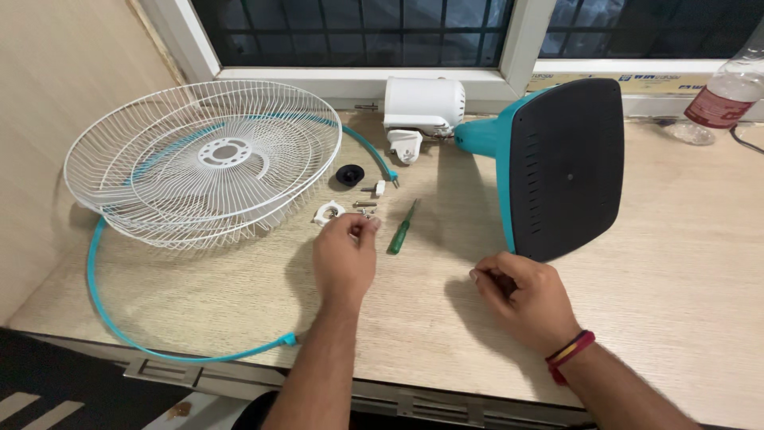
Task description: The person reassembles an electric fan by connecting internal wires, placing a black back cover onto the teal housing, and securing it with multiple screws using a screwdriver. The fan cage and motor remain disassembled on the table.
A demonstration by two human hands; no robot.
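Left hand (344,256) pinches a small screw (368,226) at its fingertips, lifted just off the counter (660,271), loose hardware (364,207) and white clip (328,212) right beyond it. Green screwdriver (403,227) lies just right of it, within reach. Right hand (521,299) rests curled, grasping nothing visible, beside the fan base (565,167).

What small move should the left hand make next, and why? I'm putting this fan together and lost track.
Probably lift the left hand clear with the small screw its fingertips pinch: it sits among loose parts, beside the white plastic nut and green screwdriver, while the right hand rests on the table.
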